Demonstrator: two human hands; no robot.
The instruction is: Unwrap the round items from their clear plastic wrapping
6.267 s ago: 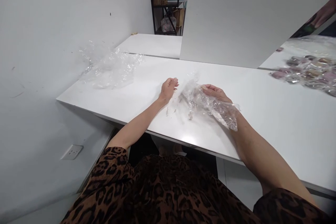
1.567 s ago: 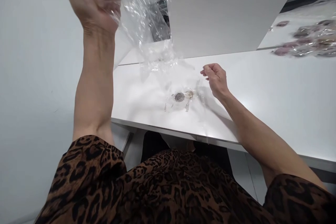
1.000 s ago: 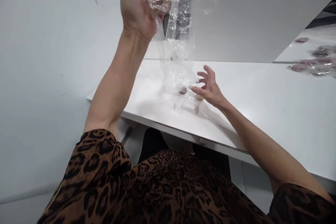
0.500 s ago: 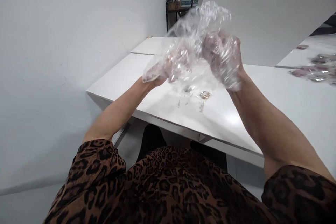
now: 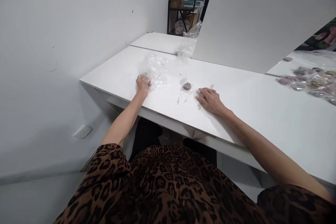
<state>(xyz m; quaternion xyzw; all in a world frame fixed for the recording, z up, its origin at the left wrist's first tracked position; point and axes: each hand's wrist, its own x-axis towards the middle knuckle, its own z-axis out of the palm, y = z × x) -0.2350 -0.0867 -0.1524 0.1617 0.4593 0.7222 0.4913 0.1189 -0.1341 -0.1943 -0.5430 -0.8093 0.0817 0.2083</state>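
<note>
My left hand point(image 5: 143, 84) is closed on the gathered edge of a crumpled clear plastic bag point(image 5: 155, 68), near the table's left front. The bag lies on the white table and spreads away from the fist. My right hand point(image 5: 211, 100) rests on the table, its fingers curled down over a small clear-wrapped packet point(image 5: 201, 95), mostly hidden beneath them. Between the hands lies another small packet point(image 5: 187, 86), with a round brownish piece inside clear wrapping.
Many wrapped pieces point(image 5: 315, 80) lie in a pile at the right. A tall white panel point(image 5: 257, 21) stands along the table's back. Another clear plastic bag point(image 5: 184, 49) lies by its left edge. Behind is a black rack point(image 5: 181, 10) with boxes. A wall point(image 5: 47, 59) borders the left.
Both hands were raised inside the clear bag. Now the bag is down on the table at the left in my left hand, and my right hand is out of it, at a packet.
</note>
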